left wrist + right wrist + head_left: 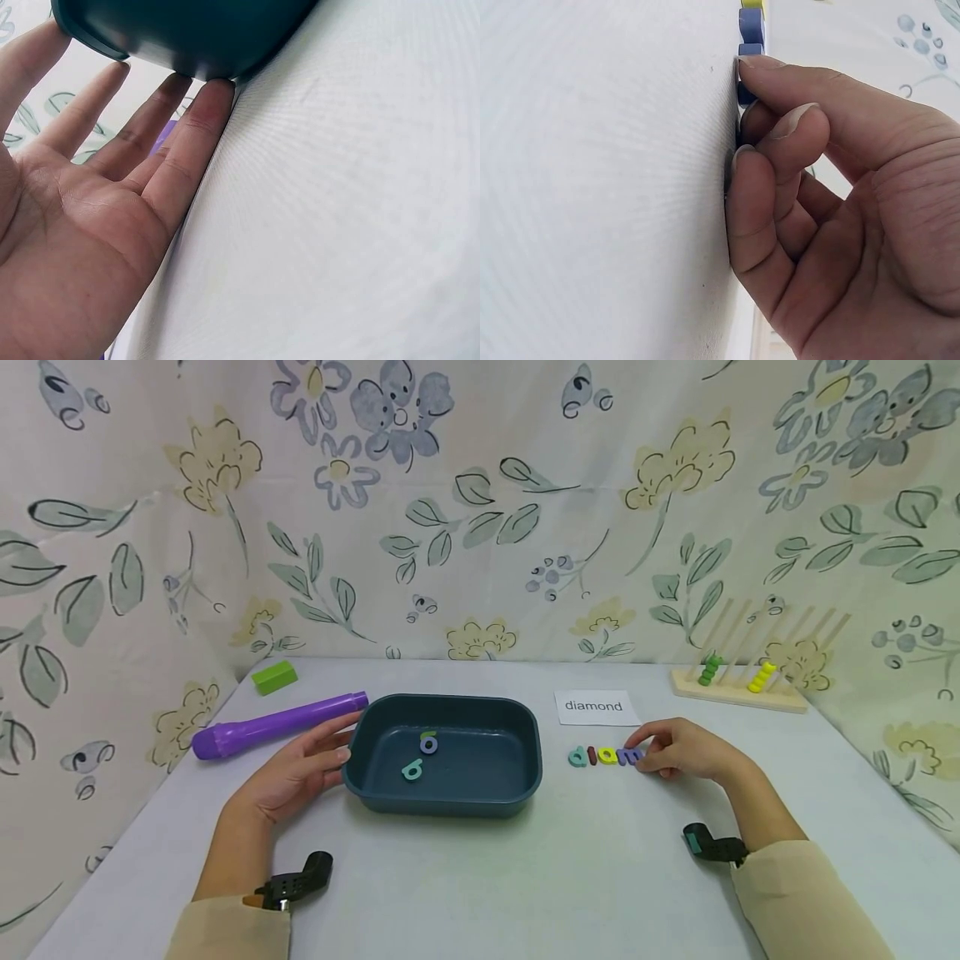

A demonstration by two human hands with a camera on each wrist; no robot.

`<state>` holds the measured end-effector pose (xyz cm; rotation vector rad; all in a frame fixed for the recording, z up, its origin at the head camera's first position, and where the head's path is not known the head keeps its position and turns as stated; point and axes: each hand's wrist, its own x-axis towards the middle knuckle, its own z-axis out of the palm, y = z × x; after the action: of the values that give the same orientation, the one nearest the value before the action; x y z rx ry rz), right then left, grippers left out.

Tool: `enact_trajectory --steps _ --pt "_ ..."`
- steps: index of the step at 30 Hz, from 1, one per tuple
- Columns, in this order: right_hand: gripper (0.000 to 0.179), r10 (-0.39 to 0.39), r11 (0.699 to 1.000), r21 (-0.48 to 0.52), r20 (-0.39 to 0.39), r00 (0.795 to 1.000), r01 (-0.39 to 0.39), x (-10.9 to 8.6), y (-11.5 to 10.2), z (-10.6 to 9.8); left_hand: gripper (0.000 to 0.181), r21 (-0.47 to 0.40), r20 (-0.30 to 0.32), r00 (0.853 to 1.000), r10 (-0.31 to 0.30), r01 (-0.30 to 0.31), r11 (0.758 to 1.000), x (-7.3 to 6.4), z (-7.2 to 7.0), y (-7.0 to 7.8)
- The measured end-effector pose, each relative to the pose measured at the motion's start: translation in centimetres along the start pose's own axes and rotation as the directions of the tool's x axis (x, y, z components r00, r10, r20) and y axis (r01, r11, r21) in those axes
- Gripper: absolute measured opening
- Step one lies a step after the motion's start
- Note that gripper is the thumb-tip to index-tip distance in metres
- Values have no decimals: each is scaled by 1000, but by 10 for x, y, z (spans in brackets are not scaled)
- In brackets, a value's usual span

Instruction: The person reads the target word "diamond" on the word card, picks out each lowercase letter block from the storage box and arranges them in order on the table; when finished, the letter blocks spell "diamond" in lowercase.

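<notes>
My left hand [296, 774] rests its nearly straight fingers against the left wall of a dark teal tub [442, 803]; the left wrist view shows the fingertips [217, 94] at its side. Inside the tub lie a teal letter [412, 769], a round blue-purple letter [428, 745] and a small green piece [428, 734]. My right hand [686, 750] pinches the right end of a purple letter m [626, 757] on the table. To its left, in one row, are a teal d [577, 757], a dark red straight letter [592, 756] and a yellow letter [607, 756].
A white card [596, 707] printed "diamond" lies behind the letter row. Left of the tub are a purple microphone-shaped toy [277, 727] and a green block [274, 677]. A wooden bead rack [738, 690] stands back right, before a floral curtain [480, 527].
</notes>
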<state>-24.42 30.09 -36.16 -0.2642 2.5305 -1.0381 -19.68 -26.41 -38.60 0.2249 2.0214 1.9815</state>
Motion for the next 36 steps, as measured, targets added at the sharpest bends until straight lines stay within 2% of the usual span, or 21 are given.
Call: enact_trajectory --steps 12,21,30,36 --pt "41 6 1000 19 -4 1000 -6 -3 0 -5 66 11 -4 1000 -1 1 1000 -1 0 0" --pt "41 -48 997 62 -44 998 51 -7 -4 -10 66 -2 7 1000 2 -2 1000 1 -2 -3" --pt "45 -107 993 40 -50 993 109 -6 -32 -13 66 -6 -3 1000 1 -1 1000 -1 -1 -3" --pt "37 -177 983 38 -57 983 179 -4 -58 -15 66 -4 -1 1000 5 -5 1000 0 -1 -1"
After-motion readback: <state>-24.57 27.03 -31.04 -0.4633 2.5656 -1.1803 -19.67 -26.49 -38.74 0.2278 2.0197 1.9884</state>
